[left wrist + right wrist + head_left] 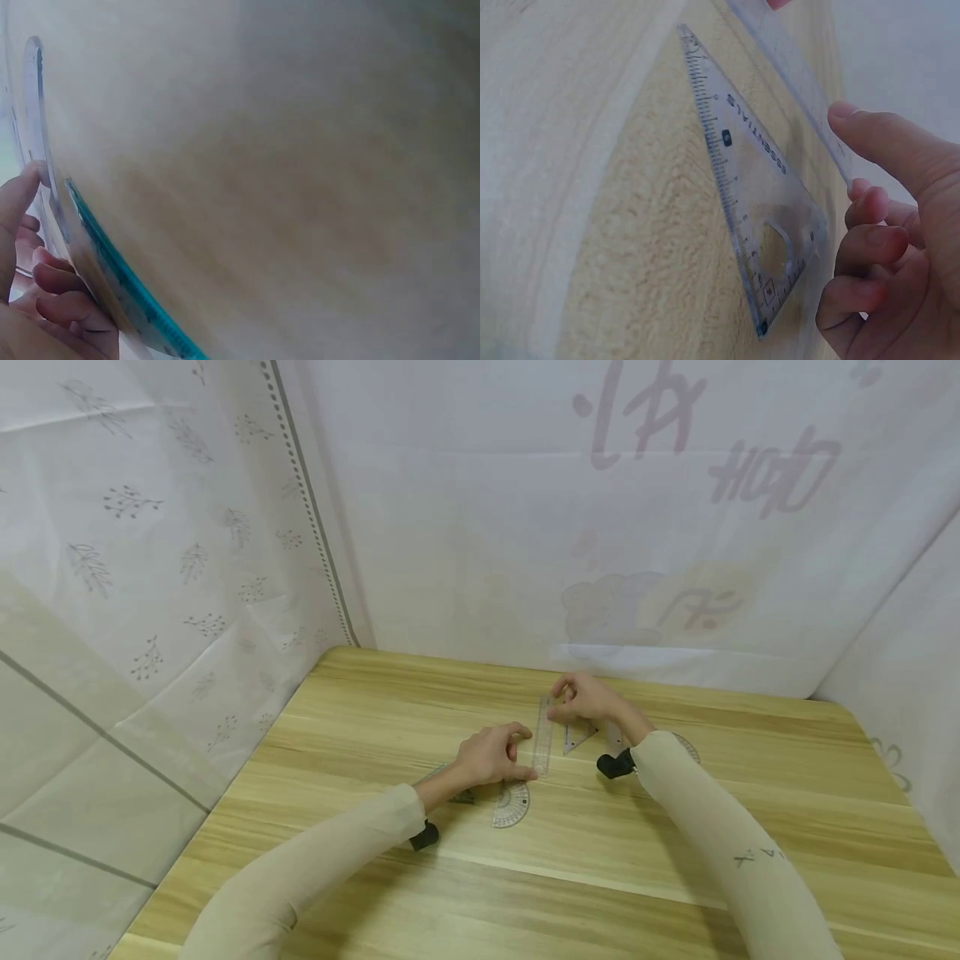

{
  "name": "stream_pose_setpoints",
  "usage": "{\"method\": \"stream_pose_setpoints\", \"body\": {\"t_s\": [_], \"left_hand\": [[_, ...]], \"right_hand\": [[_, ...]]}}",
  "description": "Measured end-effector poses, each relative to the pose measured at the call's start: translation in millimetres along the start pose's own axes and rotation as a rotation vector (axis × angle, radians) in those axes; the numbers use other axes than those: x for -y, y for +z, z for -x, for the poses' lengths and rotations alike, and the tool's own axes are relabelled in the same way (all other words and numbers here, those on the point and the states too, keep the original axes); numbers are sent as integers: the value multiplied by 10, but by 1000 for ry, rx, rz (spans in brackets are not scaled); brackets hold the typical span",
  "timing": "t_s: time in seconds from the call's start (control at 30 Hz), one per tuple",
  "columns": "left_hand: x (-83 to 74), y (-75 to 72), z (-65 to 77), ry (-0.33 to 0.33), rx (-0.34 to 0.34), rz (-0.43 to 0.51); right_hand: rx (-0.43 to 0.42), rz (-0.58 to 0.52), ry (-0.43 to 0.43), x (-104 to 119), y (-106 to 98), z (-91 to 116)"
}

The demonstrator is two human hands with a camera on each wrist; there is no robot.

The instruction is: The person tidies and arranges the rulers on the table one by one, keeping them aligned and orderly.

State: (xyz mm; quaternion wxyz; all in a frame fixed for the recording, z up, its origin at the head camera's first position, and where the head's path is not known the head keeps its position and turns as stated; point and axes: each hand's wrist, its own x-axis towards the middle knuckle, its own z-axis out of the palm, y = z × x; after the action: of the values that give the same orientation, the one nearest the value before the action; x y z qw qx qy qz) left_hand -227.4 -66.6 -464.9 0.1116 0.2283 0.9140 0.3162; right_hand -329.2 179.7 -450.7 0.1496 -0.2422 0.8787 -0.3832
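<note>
Apparently, a green triangle [112,259] and a protractor [512,807] lie left of the ruler [542,739] and a clear triangle [739,169] right of it on the counter [465,893], likely leaving both ends reachable. The left hand's [486,755] thumb meets the lower end, forefinger spread apart, any pinch unclear; the right hand's [594,700] fingers pinch the upper end.

Passage over near tabletop [555,885] between the sleeves [322,856]; beyond, protractor [513,810], ruler [542,743], clear triangle [750,184] and apparently green triangle [124,271] as obstacles.
</note>
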Motion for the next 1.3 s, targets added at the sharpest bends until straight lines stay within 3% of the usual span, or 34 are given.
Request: {"method": "stream_pose_setpoints", "body": {"t_s": [0.5, 0.8, 1.3], "left_hand": [[-29, -20, -30, -37, 9, 41], [-50, -29, -28, -75, 8, 107], [-4, -70, -12, -41, 29, 229]], "right_hand": [[-74, -119, -28, 7, -21, 32], [-107, -206, 2, 79, -8, 53], [-98, -224, 46, 62, 18, 37]]}}
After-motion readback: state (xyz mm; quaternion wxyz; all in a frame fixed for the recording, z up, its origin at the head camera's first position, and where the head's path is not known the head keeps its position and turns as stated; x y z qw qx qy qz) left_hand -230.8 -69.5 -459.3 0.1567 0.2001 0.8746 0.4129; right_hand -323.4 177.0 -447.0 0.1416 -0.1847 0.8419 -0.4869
